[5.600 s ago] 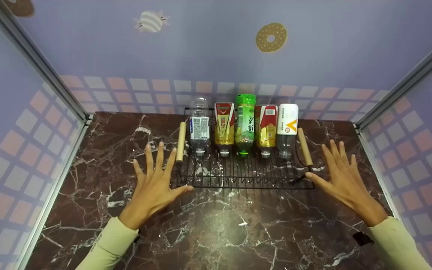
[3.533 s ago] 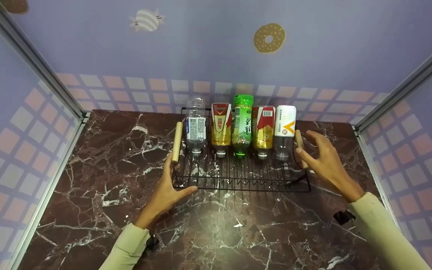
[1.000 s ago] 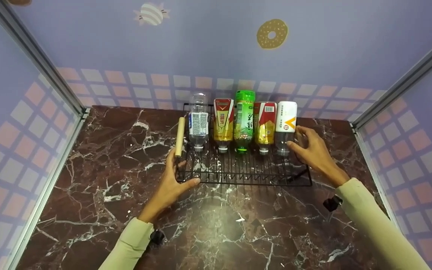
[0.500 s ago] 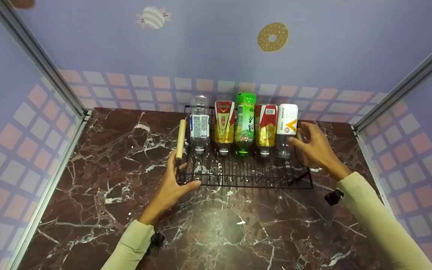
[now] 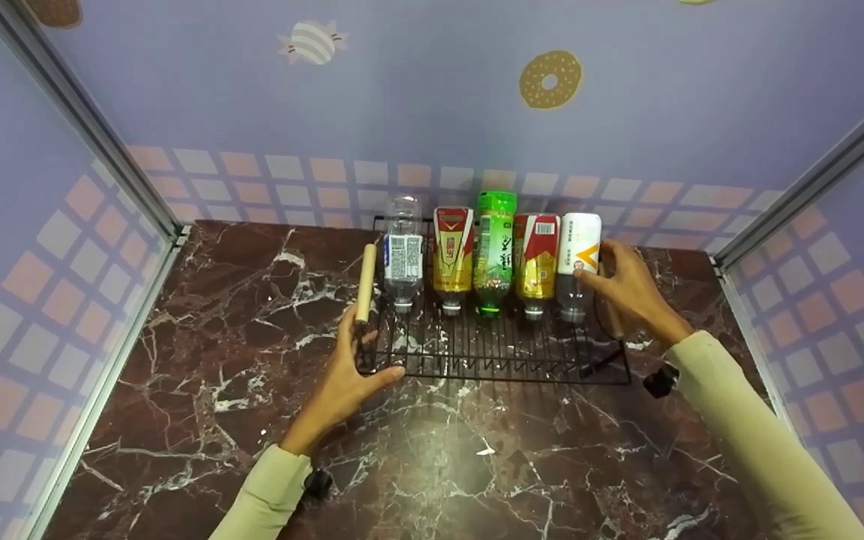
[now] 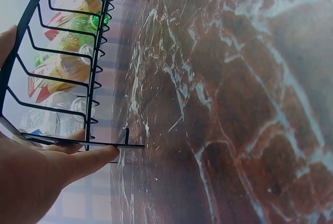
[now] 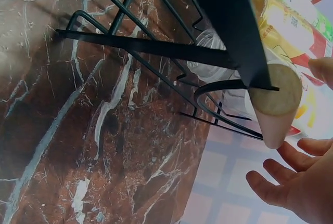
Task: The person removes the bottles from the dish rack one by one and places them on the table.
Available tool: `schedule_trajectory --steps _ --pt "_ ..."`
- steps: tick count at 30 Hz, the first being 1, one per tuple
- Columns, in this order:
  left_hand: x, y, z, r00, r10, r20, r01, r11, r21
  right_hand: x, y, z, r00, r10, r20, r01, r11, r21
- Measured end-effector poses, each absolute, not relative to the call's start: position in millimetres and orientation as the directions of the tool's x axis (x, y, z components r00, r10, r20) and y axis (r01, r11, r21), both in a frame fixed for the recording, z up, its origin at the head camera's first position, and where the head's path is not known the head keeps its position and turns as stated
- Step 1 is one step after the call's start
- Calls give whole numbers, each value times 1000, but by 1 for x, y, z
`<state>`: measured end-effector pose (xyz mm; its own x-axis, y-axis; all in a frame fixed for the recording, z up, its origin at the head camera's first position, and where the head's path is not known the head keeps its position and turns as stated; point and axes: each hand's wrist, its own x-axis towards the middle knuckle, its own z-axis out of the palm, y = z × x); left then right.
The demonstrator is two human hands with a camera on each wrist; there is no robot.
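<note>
My left hand (image 5: 353, 379) holds the front left corner of a black wire rack (image 5: 492, 379). Its thumb lies over the front rail, and its fingers go round the side below a wooden handle (image 5: 366, 283). Several bottles lean in the rack, necks toward me. At the right end is a bottle with a white label (image 5: 580, 244) and orange mark. My right hand (image 5: 633, 289) is beside it, thumb across its edge. In the right wrist view, the loosely bent fingers (image 7: 278, 174) are close to the right wooden handle (image 7: 276, 96), thumb apart from them.
From the left stand a clear bottle (image 5: 403, 259), a red-gold one (image 5: 452, 251), a green one (image 5: 494, 240) and another red-gold one (image 5: 537, 259). The rack stands on a dark marble table (image 5: 432, 465). Patterned walls (image 5: 432, 90) rise behind and at both sides.
Both hands, at first spread flat on the table, have come in to the rack. The left now grips its front left corner; the right has moved inward to the rightmost bottle. The bottles stay in place.
</note>
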<state>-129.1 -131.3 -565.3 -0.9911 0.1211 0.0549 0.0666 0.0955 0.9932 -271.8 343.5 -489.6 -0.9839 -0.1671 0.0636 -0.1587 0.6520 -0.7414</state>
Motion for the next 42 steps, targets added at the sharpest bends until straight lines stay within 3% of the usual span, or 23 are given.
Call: schedule_trajectory --steps 17,27,42 --pt "-128 -132 -566 -989 133 62 71 67 995 -291 328 -486 -977 -213 -12 -130 642 -756" --pt "-128 -133 -566 -990 131 59 69 75 995 -290 323 -484 -992 -127 22 -100 650 -754" --pt "-128 -132 -566 -989 130 64 72 54 996 -262 320 -454 -996 -76 50 -85 586 -806"
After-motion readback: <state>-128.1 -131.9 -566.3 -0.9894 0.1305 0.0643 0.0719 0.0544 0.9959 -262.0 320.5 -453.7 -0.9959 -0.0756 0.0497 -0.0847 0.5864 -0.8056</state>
